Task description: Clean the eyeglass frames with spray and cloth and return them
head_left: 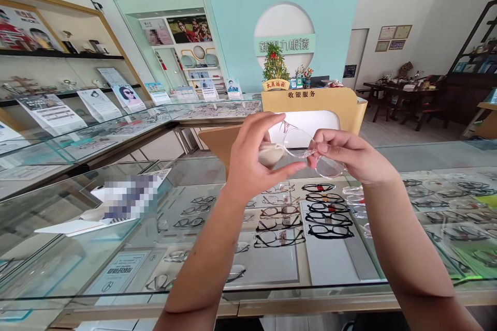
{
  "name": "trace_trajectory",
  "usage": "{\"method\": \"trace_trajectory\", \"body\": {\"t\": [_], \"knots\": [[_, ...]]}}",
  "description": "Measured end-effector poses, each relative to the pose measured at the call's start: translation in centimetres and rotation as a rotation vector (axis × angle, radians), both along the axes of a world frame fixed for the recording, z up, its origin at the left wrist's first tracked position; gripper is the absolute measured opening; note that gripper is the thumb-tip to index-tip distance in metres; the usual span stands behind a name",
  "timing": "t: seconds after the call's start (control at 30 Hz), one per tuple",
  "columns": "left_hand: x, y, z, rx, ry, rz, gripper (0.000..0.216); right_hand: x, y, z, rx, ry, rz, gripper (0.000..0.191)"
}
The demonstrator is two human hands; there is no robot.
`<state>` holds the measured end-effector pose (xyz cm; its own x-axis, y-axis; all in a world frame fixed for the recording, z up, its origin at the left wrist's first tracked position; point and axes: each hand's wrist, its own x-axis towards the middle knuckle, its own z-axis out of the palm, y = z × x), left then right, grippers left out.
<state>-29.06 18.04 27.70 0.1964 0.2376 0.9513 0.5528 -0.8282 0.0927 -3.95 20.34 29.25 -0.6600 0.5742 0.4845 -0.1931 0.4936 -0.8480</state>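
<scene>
I hold a pair of clear-framed glasses (pixel 306 151) up in front of me, above a glass display counter (pixel 116 227). My left hand (pixel 252 158) pinches a pale cloth (pixel 271 154) around the left lens, thumb below and fingers curled above. My right hand (pixel 349 152) grips the frame at the bridge, next to the right lens, with its fingertips closed. Both forearms reach up from the bottom edge of the view.
Under the counter glass lie several rows of spectacle frames (pixel 328 217) on trays. A white booklet (pixel 97 212) rests on the counter at left. Behind stand a yellow cashier desk (pixel 310 103) with a small potted tree (pixel 275 64), wall shelves at left and a dark wooden table (pixel 404 95) at right.
</scene>
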Motion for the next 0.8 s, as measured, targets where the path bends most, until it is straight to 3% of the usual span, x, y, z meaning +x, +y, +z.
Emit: {"method": "trace_trajectory", "body": {"t": [0.13,0.23,0.4,0.53,0.63,0.8], "knots": [[0.3,-0.1,0.1,0.066,0.039,0.040,0.079,0.5,-0.3,0.2,0.060,-0.049,0.012,0.028],[0.4,-0.1,0.1,0.081,0.030,0.060,0.076,0.6,-1.1,0.3,0.148,-0.081,-0.057,0.026],[0.2,-0.2,-0.1,0.171,-0.072,0.160,0.077,-0.3,-3.2,0.4,0.552,0.076,-0.536,0.014],[0.1,-0.4,-0.5,0.291,-0.281,0.204,0.077,-0.9,-3.6,0.4,0.856,0.272,-0.835,0.034],[0.1,-0.8,-0.6,0.244,-0.395,0.215,0.068,-1.1,-3.2,0.2,0.913,0.216,-0.891,0.048],[0.6,-1.5,-0.3,0.172,-0.449,0.256,0.058,-1.9,-3.1,-0.3,0.871,0.189,-0.938,0.048]]}}
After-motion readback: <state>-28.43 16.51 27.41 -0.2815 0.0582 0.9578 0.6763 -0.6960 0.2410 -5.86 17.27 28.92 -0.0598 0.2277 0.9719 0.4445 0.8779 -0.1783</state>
